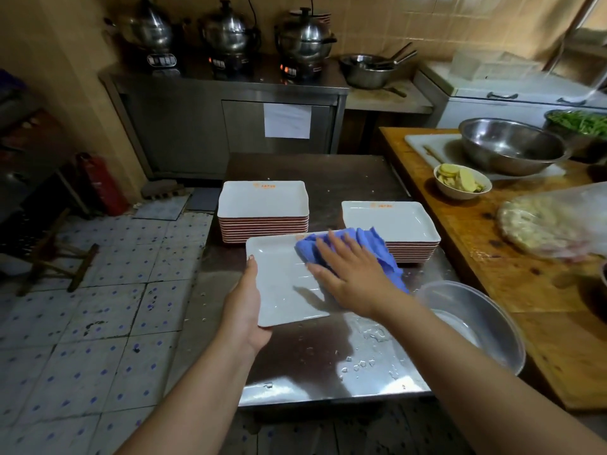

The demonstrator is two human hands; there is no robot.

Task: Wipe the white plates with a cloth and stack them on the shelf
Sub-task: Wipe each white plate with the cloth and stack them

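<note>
Both hands work one white plate above the wet steel table: the left hand grips its near-left edge, thumb on the rim, while the right hand presses a blue cloth flat onto it with straight fingers. Behind stand two plate stacks, left and right.

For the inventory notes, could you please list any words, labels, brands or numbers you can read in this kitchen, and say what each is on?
No text here can be read.
Orange print on the rim of the left plate stack: too blurred.
Orange print on the right plate stack: too blurred.
White paper sheet on the steel cabinet door: looks blank.
Control panels of the three cookers: too small to read.
Red fire extinguisher: label unreadable.
</note>
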